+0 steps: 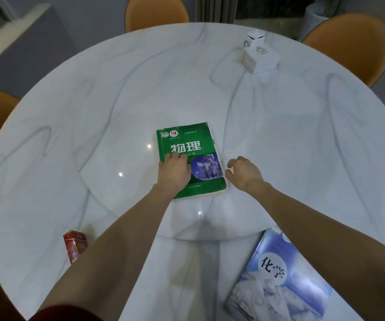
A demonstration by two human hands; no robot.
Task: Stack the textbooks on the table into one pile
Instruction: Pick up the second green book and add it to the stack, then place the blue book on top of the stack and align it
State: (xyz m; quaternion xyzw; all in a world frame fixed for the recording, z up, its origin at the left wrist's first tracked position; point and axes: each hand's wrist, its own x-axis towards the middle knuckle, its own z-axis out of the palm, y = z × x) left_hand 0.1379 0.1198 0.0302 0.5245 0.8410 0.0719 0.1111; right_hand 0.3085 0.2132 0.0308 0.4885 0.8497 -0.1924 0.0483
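A green textbook point(188, 144) lies flat near the middle of the round white marble table point(117, 100). My left hand point(174, 171) rests palm down on the lower left part of its cover, fingers together. Just right of the book's right edge hovers my right hand point(243, 172), fingers curled loosely and holding nothing. A blue textbook point(286, 283) with a snowy cover lies at the near right edge of the table, partly under my right forearm.
A small red box point(74, 245) stands at the near left beside my left forearm. White boxes point(259, 55) are stacked at the far right. Orange chairs point(156, 12) ring the table at the back, left and right.
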